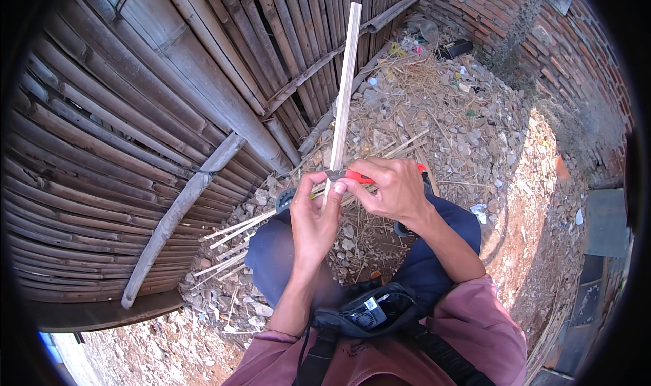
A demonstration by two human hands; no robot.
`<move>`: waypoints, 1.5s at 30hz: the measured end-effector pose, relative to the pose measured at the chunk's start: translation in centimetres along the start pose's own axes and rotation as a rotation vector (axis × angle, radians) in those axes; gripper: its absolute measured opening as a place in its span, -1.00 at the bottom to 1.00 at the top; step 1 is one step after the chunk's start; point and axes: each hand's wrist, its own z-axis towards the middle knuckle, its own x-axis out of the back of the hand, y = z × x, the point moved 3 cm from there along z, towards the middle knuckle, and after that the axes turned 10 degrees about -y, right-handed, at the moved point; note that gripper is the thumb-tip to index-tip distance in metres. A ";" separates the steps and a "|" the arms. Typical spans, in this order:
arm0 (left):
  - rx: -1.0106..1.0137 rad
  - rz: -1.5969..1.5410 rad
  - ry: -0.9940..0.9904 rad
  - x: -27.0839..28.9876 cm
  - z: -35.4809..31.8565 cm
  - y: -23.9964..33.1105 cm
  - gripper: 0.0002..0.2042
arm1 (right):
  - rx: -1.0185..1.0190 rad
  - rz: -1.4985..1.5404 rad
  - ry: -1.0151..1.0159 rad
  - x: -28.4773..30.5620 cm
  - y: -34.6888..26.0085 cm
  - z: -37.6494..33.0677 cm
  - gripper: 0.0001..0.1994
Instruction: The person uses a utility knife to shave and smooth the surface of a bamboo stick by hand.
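Observation:
My left hand (315, 216) is closed round the lower part of a long, pale wooden stick (346, 87), which points up and away from me. A lengthwise line runs along the stick. My right hand (390, 189) grips a red-handled tool (359, 177), its fingers hiding most of the handle. The tool's dark metal end lies across the stick, close to my left thumb and forefinger. Whether it is a knife or pliers I cannot tell. Both hands meet above my bent knees.
Several pale strips (234, 231) lie on the rubble beside my left leg, and more sticks (407, 144) lie beyond my hands. A bamboo wall (102, 148) rises at the left. A brick wall (576, 53) stands at the far right. Stony ground (468, 135) holds straw and litter.

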 end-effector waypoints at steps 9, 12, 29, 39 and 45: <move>0.025 0.049 0.049 -0.1 0.4 -0.3 -0.80 | -0.026 -0.010 0.015 0.3 0.5 0.2 -0.75; -0.013 0.027 0.045 -0.1 0.5 -1.0 -0.78 | 0.013 0.022 -0.035 0.4 0.9 0.4 -0.83; -0.013 0.014 0.002 0.0 0.4 -1.2 -0.68 | 0.020 -0.006 -0.047 0.1 0.8 0.1 -0.82; -0.018 0.020 -0.010 0.2 0.4 -1.4 -0.66 | 0.025 0.016 -0.044 0.0 1.0 0.0 -0.81; -0.035 0.019 -0.008 -0.1 0.3 -1.1 -0.66 | 0.034 0.015 -0.109 0.2 1.1 0.2 -0.81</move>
